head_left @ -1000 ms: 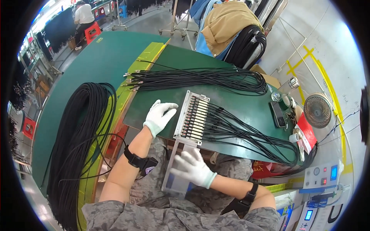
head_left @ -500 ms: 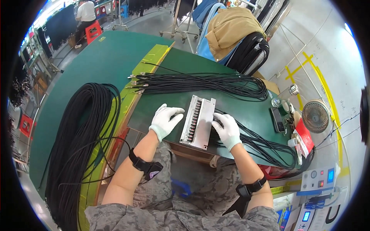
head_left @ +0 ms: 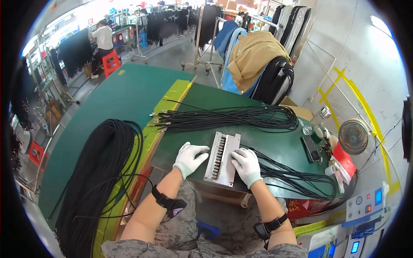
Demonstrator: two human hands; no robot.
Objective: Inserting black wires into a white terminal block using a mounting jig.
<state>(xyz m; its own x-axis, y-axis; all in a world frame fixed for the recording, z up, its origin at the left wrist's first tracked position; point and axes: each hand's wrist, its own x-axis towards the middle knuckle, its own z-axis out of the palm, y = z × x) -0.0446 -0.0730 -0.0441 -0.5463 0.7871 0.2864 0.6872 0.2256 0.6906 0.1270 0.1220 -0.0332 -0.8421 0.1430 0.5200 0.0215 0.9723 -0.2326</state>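
A silver metal fixture [head_left: 227, 157] lies on the green table in front of me, with a row of small dark connector-like pieces [head_left: 220, 155] along a slot. My left hand [head_left: 191, 159], in a white glove, is just left of the fixture; its thumb and fingers are apart and hold nothing. My gloved right hand [head_left: 246, 166] rests its outstretched fingers on the fixture's right side. Black cables [head_left: 288, 173] run from beside that hand toward the right; where they meet the fixture is hidden.
Behind the fixture lies a bundle of black cables [head_left: 223, 118] with metal ends. A large black cable coil [head_left: 97, 167] covers the table's left side. A phone [head_left: 309, 147], a fan [head_left: 352, 135] and a control box [head_left: 365, 201] stand right. A person [head_left: 104, 38] works far off.
The whole view has tilted up, so the table sits lower in the picture. My right hand has moved onto the fixture's right side; my left hand remains beside it.
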